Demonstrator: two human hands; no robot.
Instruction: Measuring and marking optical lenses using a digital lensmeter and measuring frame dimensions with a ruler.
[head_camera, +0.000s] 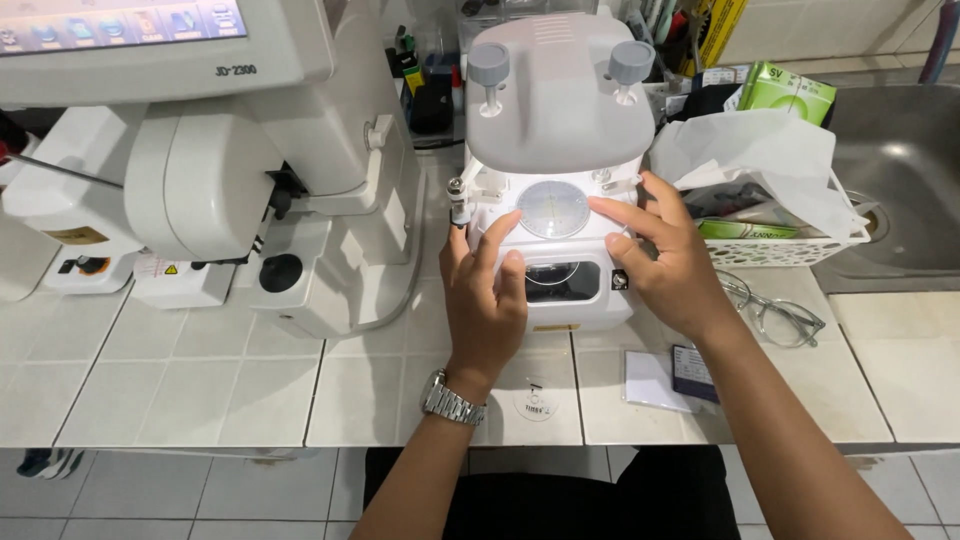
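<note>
Two bare hands are ours in the single head view. Our left hand, a silver metal wristwatch on its wrist, lies flat on the front of the small white plastic benchtop device with two grey knobs, fingers spread and closed on nothing. Our right hand reaches its fingertips to the device's round clear dial plate, loosely open, gripping nothing either. The device stands on the white tiled counter, between the big white screened instrument and the white plastic basket stuffed with white paper.

We judge that a push could slide the device, and our right forearm could sweep the thin-framed spectacles or the round clear lens near the counter edge onto the floor.

Our palms hide part of the device's window, the big instrument is cut off, and any marks on the dial are too faint to read.
</note>
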